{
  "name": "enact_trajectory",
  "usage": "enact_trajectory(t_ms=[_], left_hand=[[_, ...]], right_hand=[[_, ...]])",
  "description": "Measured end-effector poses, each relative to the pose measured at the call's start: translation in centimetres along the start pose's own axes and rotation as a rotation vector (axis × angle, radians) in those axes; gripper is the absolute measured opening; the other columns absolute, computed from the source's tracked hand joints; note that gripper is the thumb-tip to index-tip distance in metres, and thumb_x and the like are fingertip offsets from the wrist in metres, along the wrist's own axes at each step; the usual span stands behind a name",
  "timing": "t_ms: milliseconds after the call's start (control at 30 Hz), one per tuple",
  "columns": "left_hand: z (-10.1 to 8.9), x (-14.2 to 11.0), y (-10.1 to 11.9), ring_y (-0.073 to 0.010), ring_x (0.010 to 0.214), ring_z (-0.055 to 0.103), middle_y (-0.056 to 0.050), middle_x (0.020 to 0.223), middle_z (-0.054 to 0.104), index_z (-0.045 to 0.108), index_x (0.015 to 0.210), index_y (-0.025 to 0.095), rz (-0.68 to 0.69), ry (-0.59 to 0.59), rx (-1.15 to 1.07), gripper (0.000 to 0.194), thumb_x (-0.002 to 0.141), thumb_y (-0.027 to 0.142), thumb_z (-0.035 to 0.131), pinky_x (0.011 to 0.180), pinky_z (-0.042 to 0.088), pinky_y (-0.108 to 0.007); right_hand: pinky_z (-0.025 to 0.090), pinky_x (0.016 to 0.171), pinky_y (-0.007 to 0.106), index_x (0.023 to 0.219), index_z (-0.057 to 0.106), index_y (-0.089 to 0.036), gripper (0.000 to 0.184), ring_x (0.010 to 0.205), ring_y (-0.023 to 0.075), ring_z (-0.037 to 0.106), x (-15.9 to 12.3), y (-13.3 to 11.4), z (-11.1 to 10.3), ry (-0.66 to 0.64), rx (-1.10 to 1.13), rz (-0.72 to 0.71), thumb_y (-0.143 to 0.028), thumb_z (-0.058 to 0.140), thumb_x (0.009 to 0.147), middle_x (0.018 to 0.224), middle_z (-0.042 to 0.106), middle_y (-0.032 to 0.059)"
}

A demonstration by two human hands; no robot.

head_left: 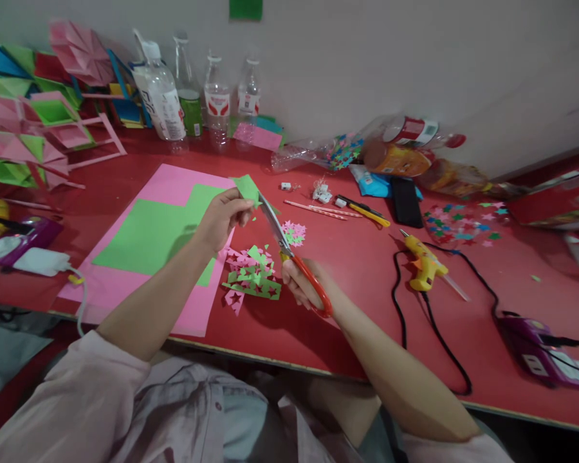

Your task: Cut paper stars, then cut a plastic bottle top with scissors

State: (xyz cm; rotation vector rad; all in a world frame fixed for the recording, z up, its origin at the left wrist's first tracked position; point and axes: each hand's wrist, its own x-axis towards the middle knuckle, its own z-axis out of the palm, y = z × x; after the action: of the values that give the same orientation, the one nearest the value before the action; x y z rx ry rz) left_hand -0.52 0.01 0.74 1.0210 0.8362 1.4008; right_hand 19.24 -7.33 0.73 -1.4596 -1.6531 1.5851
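Observation:
My left hand (224, 217) pinches a small green paper piece (248, 188) held up over the red table (347, 321). My right hand (303, 281) grips orange-handled scissors (294, 257), whose blades point up-left and meet the green piece's edge. Below the hands lies a heap of pink and green paper scraps (251, 275) with star-shaped holes. A little pile of cut stars (294, 233) sits just right of the blades. Left of my forearm, a green sheet (149, 235) lies on a larger pink sheet (125, 283).
A yellow glue gun (424, 265) with a black cord lies to the right, near scattered coloured stars (458, 225). Plastic bottles (212, 96) line the wall. Folded paper crafts (43, 122) fill the far left. A purple device (543, 350) sits at the right front edge.

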Motion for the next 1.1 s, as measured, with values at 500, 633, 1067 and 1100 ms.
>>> enact_trajectory(t_ms=[500, 633, 1067, 1100], left_hand=[[-0.04, 0.03, -0.51, -0.0042, 0.045, 0.051, 0.004, 0.052, 0.058, 0.053, 0.062, 0.018, 0.044, 0.009, 0.009, 0.014, 0.074, 0.017, 0.060, 0.048, 0.041, -0.017], [-0.18, 0.18, -0.54, -0.0040, 0.046, 0.051, 0.005, 0.053, 0.058, 0.054, 0.066, 0.019, 0.060, 0.049, 0.031, 0.012, 0.077, 0.018, 0.057, 0.049, 0.041, -0.017], [-0.26, -0.03, -0.26, -0.0044, 0.045, 0.049, 0.005, 0.048, 0.056, 0.057, 0.062, 0.019, 0.139, 0.010, 0.134, 0.014, 0.076, 0.018, 0.058, 0.050, 0.040, -0.019], [-0.25, -0.02, -0.26, -0.0044, 0.044, 0.049, 0.005, 0.048, 0.056, 0.057, 0.062, 0.019, 0.142, 0.011, 0.131, 0.014, 0.076, 0.017, 0.058, 0.049, 0.040, -0.019]], right_hand=[[0.033, 0.033, 0.022, 0.063, 0.042, -0.023, 0.046, 0.026, 0.0063, 0.033, 0.27, -0.05, 0.12, 0.000, 0.005, 0.022, -0.062, 0.053, 0.084, 0.036, 0.035, -0.0106], [0.034, 0.034, 0.022, 0.063, 0.042, -0.024, 0.046, 0.027, 0.0069, 0.034, 0.20, -0.01, 0.03, -0.013, 0.007, 0.020, -0.062, 0.053, 0.085, 0.035, 0.034, -0.0103], [0.039, 0.039, 0.021, 0.068, 0.047, -0.022, 0.049, 0.029, 0.0053, 0.035, 0.17, 0.10, -0.51, -0.051, -0.026, 0.030, -0.067, 0.051, 0.084, 0.040, 0.035, -0.0116], [0.039, 0.039, 0.021, 0.069, 0.047, -0.021, 0.048, 0.029, 0.0052, 0.035, 0.16, 0.08, -0.54, -0.055, -0.028, 0.025, -0.066, 0.050, 0.085, 0.040, 0.035, -0.0117]])
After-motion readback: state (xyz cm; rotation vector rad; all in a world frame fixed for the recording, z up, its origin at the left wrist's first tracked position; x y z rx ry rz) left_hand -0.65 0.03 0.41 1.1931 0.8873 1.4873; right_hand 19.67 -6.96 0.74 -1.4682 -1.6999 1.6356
